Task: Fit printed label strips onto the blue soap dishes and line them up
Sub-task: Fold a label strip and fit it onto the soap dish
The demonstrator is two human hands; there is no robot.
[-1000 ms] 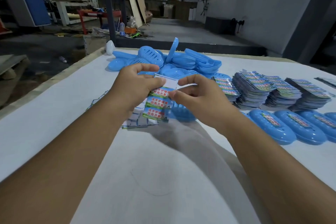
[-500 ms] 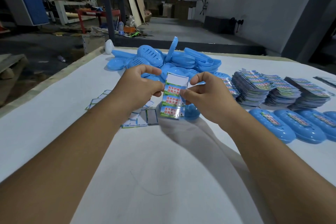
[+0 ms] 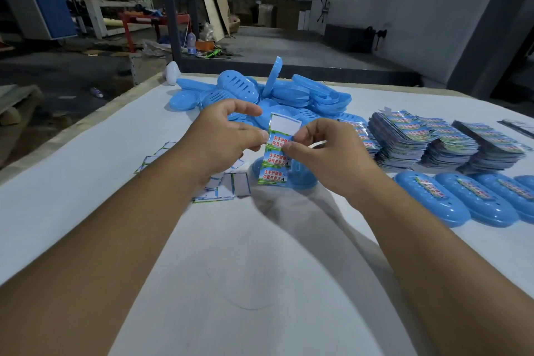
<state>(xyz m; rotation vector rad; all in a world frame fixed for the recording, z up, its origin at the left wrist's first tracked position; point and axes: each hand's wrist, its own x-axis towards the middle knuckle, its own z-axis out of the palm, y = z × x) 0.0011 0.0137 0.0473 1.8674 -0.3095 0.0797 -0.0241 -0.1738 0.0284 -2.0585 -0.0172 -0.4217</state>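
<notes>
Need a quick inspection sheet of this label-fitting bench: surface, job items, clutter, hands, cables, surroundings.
Surface: white table, a thin hair-like strand near the front.
Job's things: label strip held upright, top panel blank; blue dish beneath it; three labelled dishes in a row at right; label stacks; unlabelled dish pile.
Clutter: peeled backing papers.
Hands: left hand and right hand both pinch the strip.
Cables: nothing seen.
Surroundings: dim workshop, red-framed bench, boards.
</notes>
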